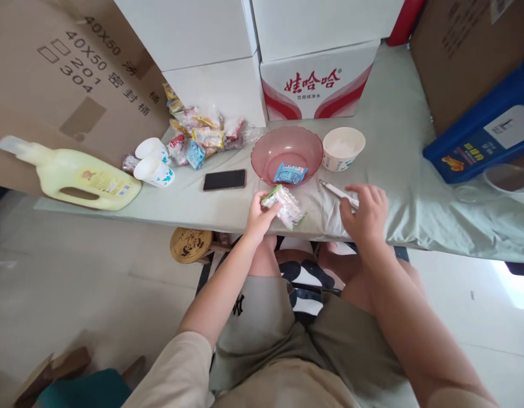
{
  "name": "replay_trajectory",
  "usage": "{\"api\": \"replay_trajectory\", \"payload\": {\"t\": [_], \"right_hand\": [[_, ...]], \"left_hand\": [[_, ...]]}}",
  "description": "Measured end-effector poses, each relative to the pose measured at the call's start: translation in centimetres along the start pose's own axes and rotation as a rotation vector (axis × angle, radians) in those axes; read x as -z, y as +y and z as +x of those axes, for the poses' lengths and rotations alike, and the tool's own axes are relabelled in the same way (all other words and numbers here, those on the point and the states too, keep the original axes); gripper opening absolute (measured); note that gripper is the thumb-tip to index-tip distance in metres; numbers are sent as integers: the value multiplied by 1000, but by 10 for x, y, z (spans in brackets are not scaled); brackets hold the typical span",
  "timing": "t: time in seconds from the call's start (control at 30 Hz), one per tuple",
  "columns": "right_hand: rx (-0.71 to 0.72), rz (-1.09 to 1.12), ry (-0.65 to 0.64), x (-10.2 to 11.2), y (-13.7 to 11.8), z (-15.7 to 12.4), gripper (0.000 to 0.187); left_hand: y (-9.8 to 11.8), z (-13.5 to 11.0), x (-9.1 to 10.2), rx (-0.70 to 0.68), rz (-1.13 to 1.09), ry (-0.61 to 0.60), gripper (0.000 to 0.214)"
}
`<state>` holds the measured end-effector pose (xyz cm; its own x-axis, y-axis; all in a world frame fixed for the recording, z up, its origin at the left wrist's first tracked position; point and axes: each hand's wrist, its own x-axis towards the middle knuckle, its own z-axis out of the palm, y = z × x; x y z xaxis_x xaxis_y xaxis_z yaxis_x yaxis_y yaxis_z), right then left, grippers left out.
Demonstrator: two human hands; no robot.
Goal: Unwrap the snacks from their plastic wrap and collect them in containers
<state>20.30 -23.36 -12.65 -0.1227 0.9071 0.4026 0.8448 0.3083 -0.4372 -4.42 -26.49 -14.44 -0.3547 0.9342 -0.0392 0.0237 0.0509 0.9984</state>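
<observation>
Packet, probably clear-wrapped, in left hand — near table edge, open cloth rightward

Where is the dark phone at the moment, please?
In the head view, the dark phone lies on the green cloth, left of the pink bowl and in front of the wrapped snacks.

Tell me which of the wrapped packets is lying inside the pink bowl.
The blue packet, at the near side of the pink bowl. The clear, green-edged packet is in the left hand; the pile lies left of the bowl.
</observation>
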Motion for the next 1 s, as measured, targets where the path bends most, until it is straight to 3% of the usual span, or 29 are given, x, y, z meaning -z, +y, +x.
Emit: {"api": "replay_trajectory", "payload": {"t": [0.03,0.1,0.2,0.37,0.47,0.63,0.83,1.0], "right_hand": [[-46,-8,4,-3,11,4,38],[-96,-49,-118,-12,26,12,44],[-128,-101,-270,-20,32,16,37],[-185,-88,-346,-1,26,15,27],[-264,99,-386,12,20,11,31],[-111,375,-460,11,2,-2,36],[-40,359,-475,-6,-15,-6,37],[-46,310,-553,9,-8,-4,37]], "left_hand": [[-2,2,-7,-13,10,-16,54],[-7,4,-17,-35,14,-34,55],[-18,5,-23,-89,32,-51,56],[-32,6,-17,-152,34,-179,66],[-35,6,-17,-148,42,-214,65],[-36,2,-21,-173,81,-178,62],[-36,1,-25,-192,110,-178,60],[-39,2,-25,-185,111,-168,60]]}}
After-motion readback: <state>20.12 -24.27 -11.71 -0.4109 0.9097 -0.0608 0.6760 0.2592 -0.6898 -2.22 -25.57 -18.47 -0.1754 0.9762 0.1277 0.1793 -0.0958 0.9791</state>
